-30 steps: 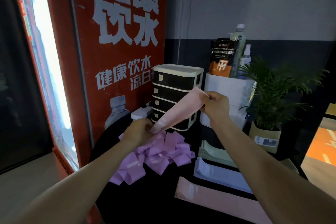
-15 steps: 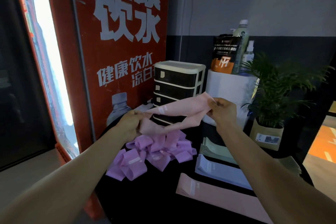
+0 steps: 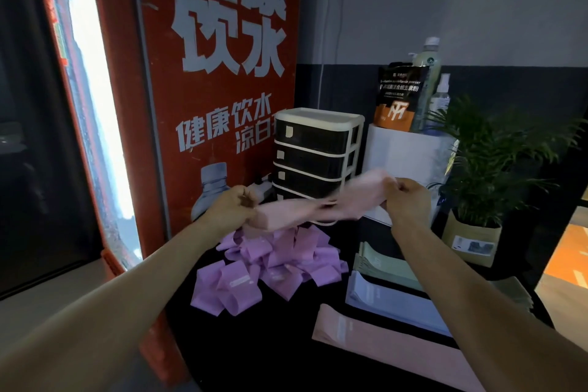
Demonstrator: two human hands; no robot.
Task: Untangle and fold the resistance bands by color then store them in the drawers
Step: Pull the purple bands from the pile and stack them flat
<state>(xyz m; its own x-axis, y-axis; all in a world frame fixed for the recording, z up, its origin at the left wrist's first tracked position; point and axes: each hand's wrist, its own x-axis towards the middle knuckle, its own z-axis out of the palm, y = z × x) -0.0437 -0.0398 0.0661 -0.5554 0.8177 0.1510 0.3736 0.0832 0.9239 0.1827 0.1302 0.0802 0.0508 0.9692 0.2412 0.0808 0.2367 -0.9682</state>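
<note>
The pink band [image 3: 305, 210] is hanging in the air in front of the drawers [image 3: 313, 149], stretched between both hands above the purple pile [image 3: 270, 264]. The left hand [image 3: 232, 210] is gripping its left end in a curled fist, and the right hand [image 3: 407, 200] is pinching the right end between thumb and fingers. The band is blurring in the middle, so I cannot tell whether it is lying flat or carrying a twist. On the black table [image 3: 254, 344], to the right, sorted bands are lying flat in a row: a green stack [image 3: 381, 261] farthest, a blue one [image 3: 388, 299] nearer, and another pink strip [image 3: 381, 344] nearest. As I judge it, the risk is a fold going in crooked if a twist is hiding in that blur, or the band snapping out of the lighter right pinch if it is being pulled tight. Lowering it carelessly could also be dragging it into the purple tangle just underneath and snagging a loop. All the drawers are looking closed.
</note>
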